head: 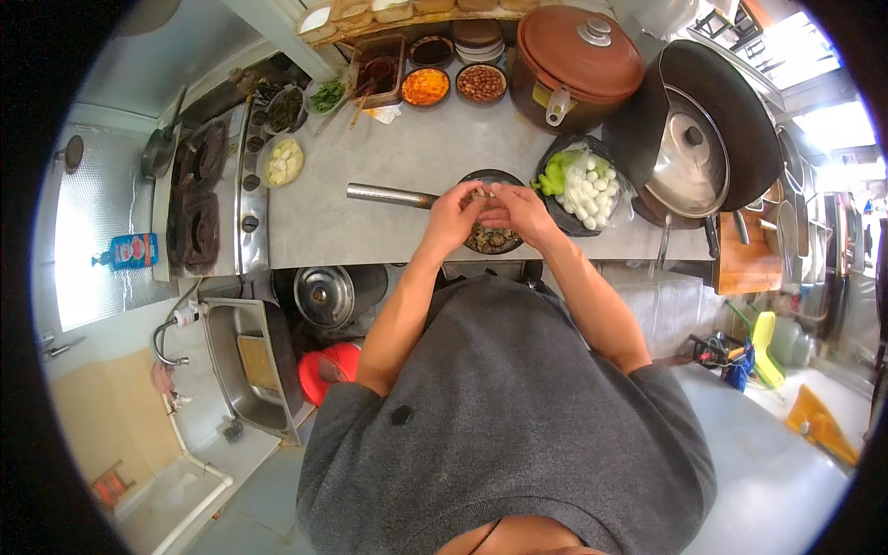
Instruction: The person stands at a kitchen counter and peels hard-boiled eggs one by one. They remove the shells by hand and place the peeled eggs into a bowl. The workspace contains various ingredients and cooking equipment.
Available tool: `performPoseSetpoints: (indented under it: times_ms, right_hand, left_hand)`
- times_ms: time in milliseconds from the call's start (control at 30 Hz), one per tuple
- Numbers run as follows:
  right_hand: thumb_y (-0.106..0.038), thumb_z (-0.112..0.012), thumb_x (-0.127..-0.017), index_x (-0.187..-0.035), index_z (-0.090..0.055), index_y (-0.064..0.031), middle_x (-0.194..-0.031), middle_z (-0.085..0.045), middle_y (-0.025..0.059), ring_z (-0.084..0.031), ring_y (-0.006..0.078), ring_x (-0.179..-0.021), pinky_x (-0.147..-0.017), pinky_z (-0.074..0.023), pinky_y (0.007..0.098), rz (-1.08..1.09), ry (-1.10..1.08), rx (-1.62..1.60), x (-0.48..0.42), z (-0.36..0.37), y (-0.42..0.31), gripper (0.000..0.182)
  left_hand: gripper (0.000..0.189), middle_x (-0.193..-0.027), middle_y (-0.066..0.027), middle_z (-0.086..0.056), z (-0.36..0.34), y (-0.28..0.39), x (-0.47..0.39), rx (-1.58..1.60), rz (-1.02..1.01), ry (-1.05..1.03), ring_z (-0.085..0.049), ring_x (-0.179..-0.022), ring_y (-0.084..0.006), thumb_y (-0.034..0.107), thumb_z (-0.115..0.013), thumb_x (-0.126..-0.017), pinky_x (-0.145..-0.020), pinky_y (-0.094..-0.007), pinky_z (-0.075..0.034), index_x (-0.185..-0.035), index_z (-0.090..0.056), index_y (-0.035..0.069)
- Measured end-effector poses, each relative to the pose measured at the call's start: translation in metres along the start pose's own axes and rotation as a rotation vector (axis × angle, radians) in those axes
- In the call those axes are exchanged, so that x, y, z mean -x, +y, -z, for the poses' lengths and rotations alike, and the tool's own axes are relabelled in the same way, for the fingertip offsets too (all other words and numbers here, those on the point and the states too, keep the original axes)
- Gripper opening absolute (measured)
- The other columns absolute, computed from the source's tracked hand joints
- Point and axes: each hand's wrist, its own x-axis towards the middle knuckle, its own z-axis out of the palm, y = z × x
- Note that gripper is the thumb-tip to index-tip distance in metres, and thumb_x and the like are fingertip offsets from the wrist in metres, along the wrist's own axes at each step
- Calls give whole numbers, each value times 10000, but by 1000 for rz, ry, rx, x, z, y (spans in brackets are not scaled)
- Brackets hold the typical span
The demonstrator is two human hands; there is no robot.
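My left hand and my right hand meet over a dark round pan. Between the fingertips of both is a small speckled egg, partly hidden by the fingers. Several more speckled eggs, quail eggs by their look, lie in the pan below. The pan's metal handle points left across the counter. To the right of my right hand, a clear plastic bag with several peeled white eggs rests in a black plastic bag, beside green peppers.
A lidded brown pot and a large dark wok stand right. Bowls of orange sauce and peanuts sit behind. Left are peeled garlic and a gas stove. A cleaver-like handle juts out near a wooden board.
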Motion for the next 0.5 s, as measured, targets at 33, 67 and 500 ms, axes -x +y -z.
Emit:
performPoseSetpoints:
  times_ms: [33,67,500]
  right_hand:
    - [-269,-663,-1037,-1151,-738,-25,-1001,-778,167,-777,279,-941,-789,-624,398,167,61,311,-5,7,8,279]
    - [-255,-673,-1018,-1135,-746,-42,-1028,-778,176,-774,311,-946,-802,-626,421,331,123,623,-14,16,21,253]
    - [-162,-725,-847,-1153,-693,-39,-1090,-731,228,-714,415,-1016,-863,-579,535,461,148,1529,-38,21,46,332]
  left_hand:
    - [302,-966,-70,-748,0,-2,-2,33,43,44,-694,-835,-119,130,-702,-1026,-734,-296,-571,-1293,-676,-10]
    - [302,-964,-86,-751,2,-7,-5,67,87,90,-696,-821,-128,136,-710,-1016,-723,-303,-570,-1277,-682,-13]
    - [237,-959,-65,-692,23,9,9,524,247,202,-691,-777,-143,158,-652,-1039,-682,-294,-595,-1212,-652,-3]
